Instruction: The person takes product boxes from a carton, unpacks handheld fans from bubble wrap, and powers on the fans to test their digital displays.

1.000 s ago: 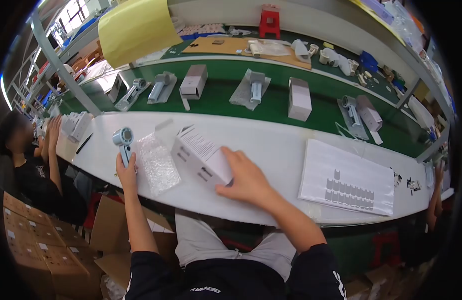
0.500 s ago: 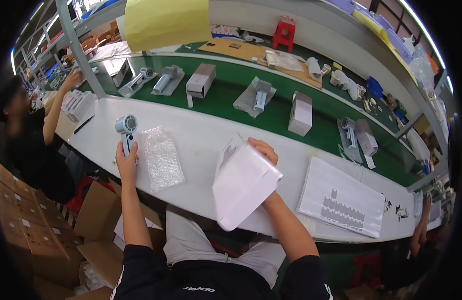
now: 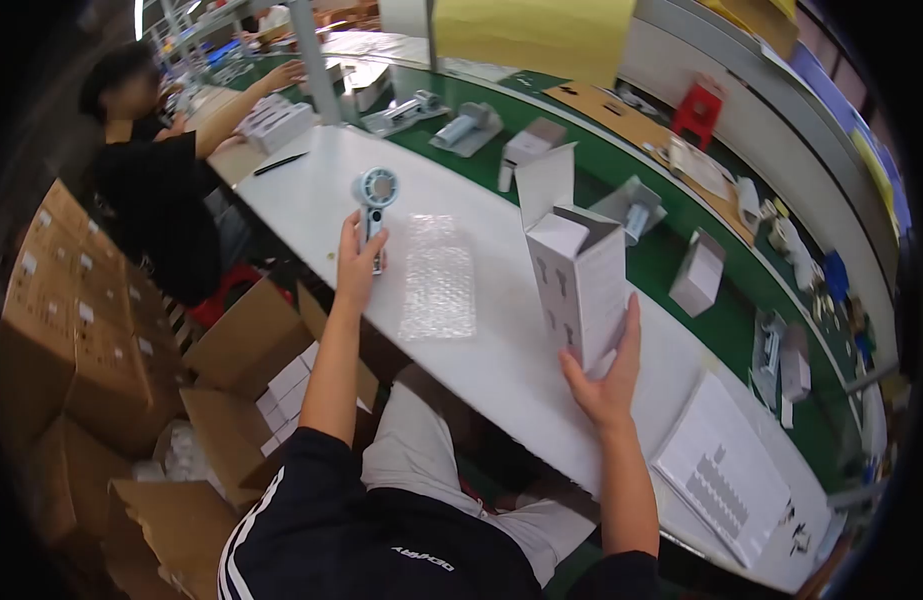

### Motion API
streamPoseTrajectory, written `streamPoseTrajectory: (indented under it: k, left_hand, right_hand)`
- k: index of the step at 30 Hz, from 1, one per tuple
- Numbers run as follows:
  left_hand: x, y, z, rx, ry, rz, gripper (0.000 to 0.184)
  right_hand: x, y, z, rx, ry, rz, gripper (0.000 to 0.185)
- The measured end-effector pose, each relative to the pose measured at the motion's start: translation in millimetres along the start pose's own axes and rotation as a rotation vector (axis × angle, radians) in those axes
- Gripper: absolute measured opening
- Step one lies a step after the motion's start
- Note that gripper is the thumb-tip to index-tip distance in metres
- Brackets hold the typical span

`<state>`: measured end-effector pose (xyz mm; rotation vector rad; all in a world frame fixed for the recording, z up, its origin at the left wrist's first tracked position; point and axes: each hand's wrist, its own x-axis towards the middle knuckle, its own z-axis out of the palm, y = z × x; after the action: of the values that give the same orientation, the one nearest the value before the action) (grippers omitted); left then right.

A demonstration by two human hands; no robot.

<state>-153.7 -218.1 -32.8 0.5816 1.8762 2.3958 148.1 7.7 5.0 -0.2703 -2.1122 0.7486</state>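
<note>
My left hand (image 3: 360, 258) is wrapped round the handle of a light blue handheld fan (image 3: 377, 192), its round head up, over the left part of the white table (image 3: 501, 385). Beside it a bubble-wrap pouch (image 3: 438, 285) lies flat on the table. My right hand (image 3: 606, 385) grips the lower end of a white box (image 3: 581, 290) printed with small grey pictures. The box stands upright in the hand, its top flap raised and a white piece showing at the opening.
Fans in clear bags and white boxes (image 3: 698, 272) line the green surface behind the table. A pen (image 3: 280, 164) lies at the left, bagged sheets (image 3: 726, 470) at the right. Open cartons (image 3: 251, 340) stand below left. A co-worker (image 3: 151, 190) sits at the left.
The box in my right hand has been turned upright, its open flap now on top. My left hand still holds the fan. The view has swung left, and the co-worker's arm reaches forward.
</note>
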Motion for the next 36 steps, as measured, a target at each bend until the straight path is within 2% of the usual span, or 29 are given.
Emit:
streamPoseTrajectory:
  k: [3, 7, 11, 17, 20, 26, 28, 31, 36]
  left_hand:
    - [1.0, 0.8, -8.1, -0.122, -0.02, -0.016, 0.046]
    - [2.7, -1.8, -14.3, -0.28, -0.003, -0.053, 0.031]
    - [6.8, -10.6, -17.0, -0.332, 0.002, -0.013, 0.026]
    - [0.5, -6.0, -18.1, -0.416, 0.029, -0.032, 0.028]
    - [-11.0, 3.1, -17.7, -0.436, 0.024, -0.107, 0.028]
    - [-58.3, 19.2, -10.8, -0.504, -0.062, -0.22, 0.027]
    - [-77.3, 25.7, -5.9, -0.518, -0.098, -0.233, 0.025]
    - [-105.2, 37.8, 3.6, -0.535, -0.158, -0.234, 0.027]
    - [-144.9, 59.6, 27.3, -0.385, -0.3, -0.13, 0.041]
  right_hand:
    - [2.5, 4.1, -0.9, -0.109, -0.056, -0.032, 0.088]
    - [-2.9, 7.0, 8.0, -0.055, -0.116, 0.073, 0.082]
    - [-7.9, 15.4, 10.2, 0.004, -0.141, 0.152, 0.077]
    - [-12.4, 19.5, 7.5, 0.032, -0.141, 0.121, 0.076]
    - [-13.3, 14.4, 5.3, 0.039, -0.138, 0.152, 0.075]
    - [-17.8, 22.7, 3.0, -0.017, -0.15, 0.108, 0.077]
    - [-19.7, 19.8, 1.3, 0.033, -0.14, 0.152, 0.079]
    - [-19.0, 23.0, 3.3, 0.044, -0.137, 0.166, 0.08]
    - [-19.9, 28.4, 3.8, -0.013, -0.109, 0.105, 0.081]
